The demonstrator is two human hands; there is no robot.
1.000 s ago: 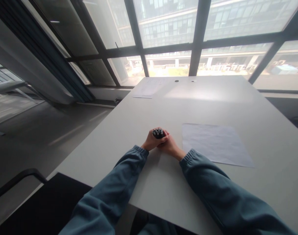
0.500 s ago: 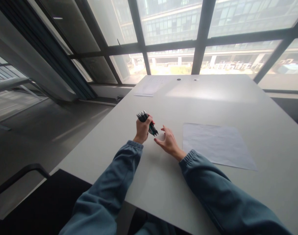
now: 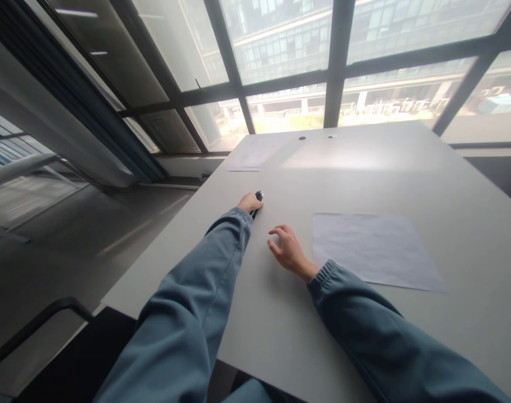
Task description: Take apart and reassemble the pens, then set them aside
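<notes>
My left hand (image 3: 249, 202) is stretched out over the white table (image 3: 347, 168), its fingers closed round a bundle of dark pens (image 3: 257, 198) of which only the ends show past the hand. My right hand (image 3: 285, 249) rests on the table nearer to me, empty, with its fingers loosely curled and apart. A blank sheet of white paper (image 3: 375, 249) lies flat just to the right of the right hand. Both arms wear blue-grey sleeves.
A second sheet of paper (image 3: 252, 155) lies at the far left of the table, near two small round holes (image 3: 302, 137). Large windows with dark frames run behind the table. A black chair (image 3: 49, 341) stands at the lower left.
Both hands held the pens together a second ago. The left hand then took the bundle alone and has reached forward and left with it; the right hand let go and stays on the table.
</notes>
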